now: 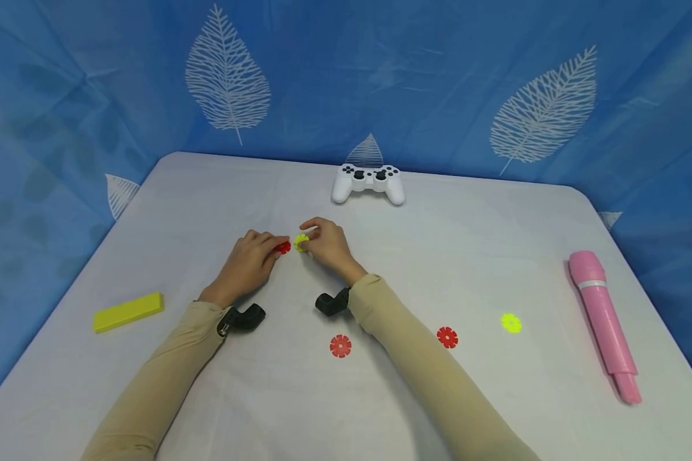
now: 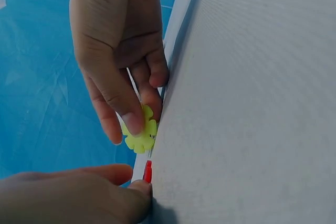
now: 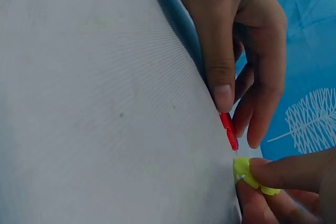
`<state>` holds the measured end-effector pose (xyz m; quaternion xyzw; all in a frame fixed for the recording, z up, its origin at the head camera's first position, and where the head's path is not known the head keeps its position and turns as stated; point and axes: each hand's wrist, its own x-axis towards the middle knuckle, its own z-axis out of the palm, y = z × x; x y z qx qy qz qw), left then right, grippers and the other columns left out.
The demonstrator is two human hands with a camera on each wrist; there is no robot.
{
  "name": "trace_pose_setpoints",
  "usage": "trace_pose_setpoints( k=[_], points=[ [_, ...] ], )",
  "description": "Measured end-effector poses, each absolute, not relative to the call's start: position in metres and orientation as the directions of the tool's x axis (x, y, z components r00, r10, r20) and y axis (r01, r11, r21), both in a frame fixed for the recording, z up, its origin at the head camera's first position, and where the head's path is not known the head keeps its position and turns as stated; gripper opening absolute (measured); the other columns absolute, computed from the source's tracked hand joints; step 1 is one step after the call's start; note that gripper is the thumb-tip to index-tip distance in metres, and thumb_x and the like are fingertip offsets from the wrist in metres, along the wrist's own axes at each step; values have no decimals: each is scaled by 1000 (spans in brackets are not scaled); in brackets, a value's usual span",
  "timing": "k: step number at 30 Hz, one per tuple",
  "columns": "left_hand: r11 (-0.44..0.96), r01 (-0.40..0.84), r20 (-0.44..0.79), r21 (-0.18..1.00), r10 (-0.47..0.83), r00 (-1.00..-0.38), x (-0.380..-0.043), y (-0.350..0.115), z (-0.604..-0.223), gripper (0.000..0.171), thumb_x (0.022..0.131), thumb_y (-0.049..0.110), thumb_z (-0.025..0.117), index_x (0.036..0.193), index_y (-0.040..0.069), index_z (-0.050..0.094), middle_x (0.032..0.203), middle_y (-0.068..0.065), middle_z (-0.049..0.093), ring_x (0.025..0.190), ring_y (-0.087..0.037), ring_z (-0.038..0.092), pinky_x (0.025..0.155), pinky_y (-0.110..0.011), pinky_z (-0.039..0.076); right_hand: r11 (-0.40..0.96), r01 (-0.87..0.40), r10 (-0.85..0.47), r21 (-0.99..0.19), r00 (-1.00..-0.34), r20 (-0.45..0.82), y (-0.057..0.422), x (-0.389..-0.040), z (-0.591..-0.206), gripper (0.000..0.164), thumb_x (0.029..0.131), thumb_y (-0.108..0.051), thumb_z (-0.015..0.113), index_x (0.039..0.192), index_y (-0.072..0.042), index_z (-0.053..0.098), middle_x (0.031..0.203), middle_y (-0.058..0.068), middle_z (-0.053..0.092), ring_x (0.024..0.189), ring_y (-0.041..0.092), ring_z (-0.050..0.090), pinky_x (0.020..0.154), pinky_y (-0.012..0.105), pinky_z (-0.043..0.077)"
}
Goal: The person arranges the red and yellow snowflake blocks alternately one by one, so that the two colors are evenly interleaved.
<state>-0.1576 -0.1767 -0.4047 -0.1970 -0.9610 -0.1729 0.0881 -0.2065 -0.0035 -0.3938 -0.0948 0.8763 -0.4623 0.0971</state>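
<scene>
My left hand (image 1: 248, 262) pinches a red notched disc (image 1: 284, 247) between thumb and fingers, low over the white table. Just to its right, my right hand (image 1: 327, 246) pinches a yellow notched disc (image 1: 301, 242) by its side. The two discs face each other with a small gap between them. In the left wrist view the yellow disc (image 2: 140, 132) shows its flower-like outline under the thumb, while the red disc (image 2: 148, 172) appears edge-on. From the right wrist, the red disc (image 3: 229, 131) stands just above the yellow disc (image 3: 252, 176), their edges close together.
Two more red discs (image 1: 340, 346) (image 1: 447, 337) and another yellow disc (image 1: 510, 323) lie near the right forearm. A white game controller (image 1: 368, 184) sits at the back. A yellow block (image 1: 129, 312) lies at left, a pink microphone-shaped thing (image 1: 604, 323) at right.
</scene>
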Motion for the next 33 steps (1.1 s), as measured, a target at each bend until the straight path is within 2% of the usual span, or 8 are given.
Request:
trace_pose_setpoints(
  k=[9, 18, 27, 33],
  points=[
    [851, 425, 255, 310, 357, -899, -160, -177, -408, 31, 89, 14, 56, 120, 9, 58, 102, -8, 64, 93, -28, 50, 74, -42, 40, 647, -192, -254, -738, -967, 29, -8, -200, -397, 28, 75, -14, 73, 101, -8, 63, 91, 9, 67, 82, 18, 62, 70, 25, 48],
    [851, 420, 244, 314, 355, -902, -158, -177, -407, 32, 89, 14, 56, 121, 8, 57, 103, -8, 63, 94, -28, 50, 74, -41, 41, 722, -228, -263, -654, -964, 46, -13, -195, -397, 36, 75, -21, 73, 105, -3, 65, 92, 11, 59, 80, 16, 51, 66, 21, 40],
    [846, 431, 257, 313, 361, -896, -159, -178, -407, 32, 89, 14, 55, 120, 7, 58, 101, -8, 64, 93, -28, 50, 73, -41, 40, 725, -234, -288, -648, -957, 25, -13, -196, -397, 36, 77, -23, 71, 107, -2, 66, 100, 12, 58, 90, 20, 55, 77, 28, 45],
    [846, 432, 266, 312, 359, -895, -159, -179, -408, 31, 89, 13, 55, 120, 7, 58, 102, -8, 64, 93, -28, 50, 73, -41, 40, 750, -270, -319, -604, -947, 27, -15, -196, -396, 36, 79, -23, 70, 108, -4, 66, 102, 12, 58, 92, 19, 55, 80, 28, 46]
  ],
)
